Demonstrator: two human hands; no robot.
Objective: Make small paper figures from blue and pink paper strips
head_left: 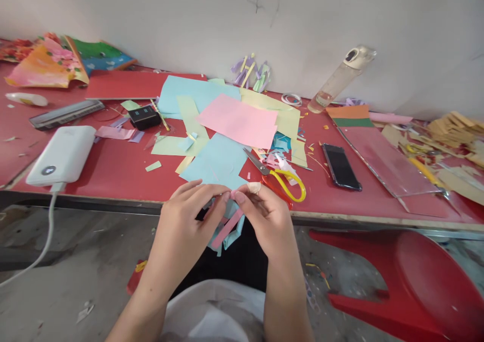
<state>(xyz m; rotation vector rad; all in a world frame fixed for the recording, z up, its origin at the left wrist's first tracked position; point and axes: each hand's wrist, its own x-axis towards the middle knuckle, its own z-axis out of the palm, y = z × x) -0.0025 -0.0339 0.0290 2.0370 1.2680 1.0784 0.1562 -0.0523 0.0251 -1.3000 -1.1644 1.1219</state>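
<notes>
At the table's front edge, the fingertips of my left hand (194, 213) and my right hand (269, 215) meet in a pinch. Between them is the end of a pink paper strip (227, 229), which slants down to the left. Folded light blue paper (233, 237) hangs beside and behind the strip, below my hands; how it joins the strip is hidden. A pale wrap covers part of a finger on my right hand. Just beyond that hand lie scissors (282, 178) with yellow handles. A light blue sheet (215, 163) lies right behind my fingers.
A pink sheet (240, 120) tops other coloured paper. Paper scraps surround the scissors. To the left are a white power bank (62, 155) with a cable and a black box (143, 116). On the right are a phone (341, 166), a leaning bottle (336, 82) and a red chair (427, 276).
</notes>
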